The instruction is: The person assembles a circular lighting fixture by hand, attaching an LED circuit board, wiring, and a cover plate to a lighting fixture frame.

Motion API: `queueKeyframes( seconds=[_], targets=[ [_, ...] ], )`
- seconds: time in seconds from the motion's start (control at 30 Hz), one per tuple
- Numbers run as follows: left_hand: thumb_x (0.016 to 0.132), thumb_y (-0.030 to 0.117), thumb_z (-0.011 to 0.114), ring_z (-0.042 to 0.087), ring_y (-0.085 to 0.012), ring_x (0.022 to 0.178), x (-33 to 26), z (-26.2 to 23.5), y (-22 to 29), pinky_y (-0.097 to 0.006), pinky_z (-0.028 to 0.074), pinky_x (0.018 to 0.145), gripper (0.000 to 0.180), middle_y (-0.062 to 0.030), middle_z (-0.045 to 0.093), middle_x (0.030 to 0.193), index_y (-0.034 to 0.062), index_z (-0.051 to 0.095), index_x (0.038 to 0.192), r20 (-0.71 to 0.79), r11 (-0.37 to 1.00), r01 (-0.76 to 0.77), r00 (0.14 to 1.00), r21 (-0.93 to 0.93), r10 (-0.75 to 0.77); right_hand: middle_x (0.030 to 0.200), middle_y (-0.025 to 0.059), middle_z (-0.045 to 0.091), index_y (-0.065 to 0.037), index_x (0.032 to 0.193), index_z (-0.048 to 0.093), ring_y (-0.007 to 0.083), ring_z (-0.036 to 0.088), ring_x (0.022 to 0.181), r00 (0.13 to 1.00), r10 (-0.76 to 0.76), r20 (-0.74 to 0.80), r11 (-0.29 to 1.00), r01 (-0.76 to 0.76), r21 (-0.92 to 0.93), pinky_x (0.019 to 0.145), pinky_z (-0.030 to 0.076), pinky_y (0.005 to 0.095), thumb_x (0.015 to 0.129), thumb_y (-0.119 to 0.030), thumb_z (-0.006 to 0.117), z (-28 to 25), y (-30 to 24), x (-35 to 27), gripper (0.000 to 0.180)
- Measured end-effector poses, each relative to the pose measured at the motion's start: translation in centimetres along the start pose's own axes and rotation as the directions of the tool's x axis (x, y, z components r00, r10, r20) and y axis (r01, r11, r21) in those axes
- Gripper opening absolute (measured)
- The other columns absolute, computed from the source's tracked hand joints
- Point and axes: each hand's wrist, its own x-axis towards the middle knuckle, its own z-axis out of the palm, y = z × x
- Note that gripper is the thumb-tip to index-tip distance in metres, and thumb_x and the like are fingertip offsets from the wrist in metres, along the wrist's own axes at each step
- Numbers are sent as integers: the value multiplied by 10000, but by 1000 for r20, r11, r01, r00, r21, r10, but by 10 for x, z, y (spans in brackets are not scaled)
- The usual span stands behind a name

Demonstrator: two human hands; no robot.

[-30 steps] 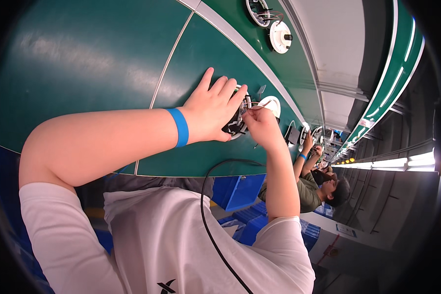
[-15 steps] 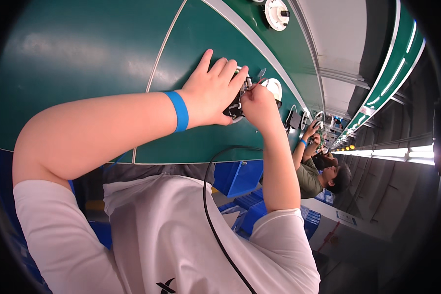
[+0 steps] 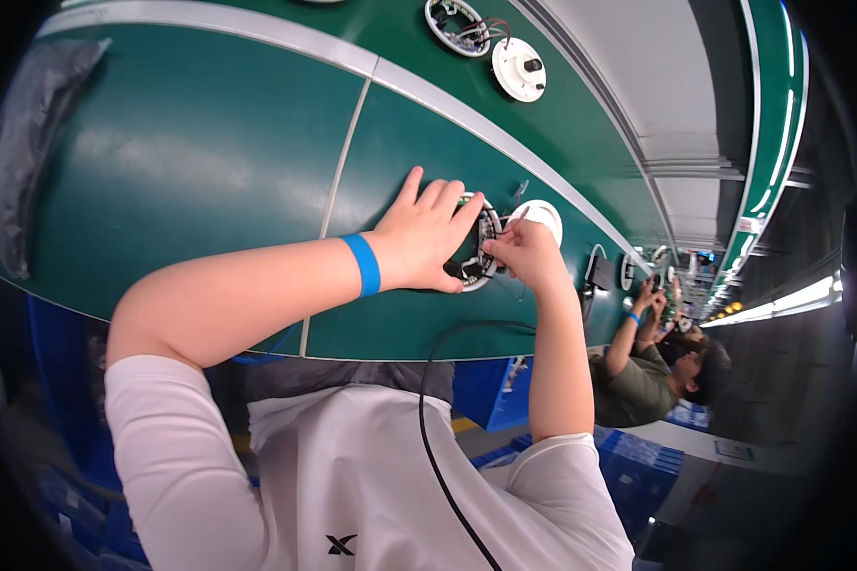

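A round white housing [image 3: 490, 271] with a circuit board and dark parts inside lies on the green bench. My left hand [image 3: 419, 233] spreads over its left side and grips it, thumb at the near rim and index finger at the far rim. At the housing's right side my right hand [image 3: 526, 252] is closed in a pinch over the inner parts. Whatever sits between those fingertips is too small to make out. Just beyond that hand lies a round white cover [image 3: 546, 217], partly hidden by it.
On the strip beyond the pale rail [image 3: 486, 133] lie another open round housing [image 3: 457, 27] and a white disc [image 3: 521, 71], joined by wires. A grey plastic bag [image 3: 33, 152] lies far left. A black box [image 3: 600, 270] stands right, near a co-worker [image 3: 652, 376]. A black cable [image 3: 427, 409] crosses my front.
The whole view has shifted, so the bench shows lower and the bag and second open housing come into sight. Both hands stay at the same housing; the right fingers have turned slightly.
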Motion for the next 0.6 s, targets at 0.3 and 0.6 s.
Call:
queueKeyframes(
  seconds=[0.3, 0.6],
  targets=[
    [798, 278, 816, 456, -452, 1336, 45, -82, -132, -467, 401, 1142, 846, -290, 434, 1434, -43, 399, 1460, -485, 981, 189, 853, -54, -191, 872, 103, 634, 4, 991, 653, 160, 536, 582, 500, -545, -673, 767, 621, -160, 529, 433, 279, 830, 80, 706, 42, 51, -59, 186],
    [852, 287, 752, 454, -311, 1432, 72, -163, -269, -675, 247, 1155, 497, -89, 617, 1396, 144, 623, 1310, -373, 601, 553, 833, 577, -409, 806, 57, 624, 27, 975, 665, 71, 519, 565, 577, -10, -817, 808, 485, 333, 526, 422, 220, 878, 89, 668, 119, 151, -60, 115]
  ],
)
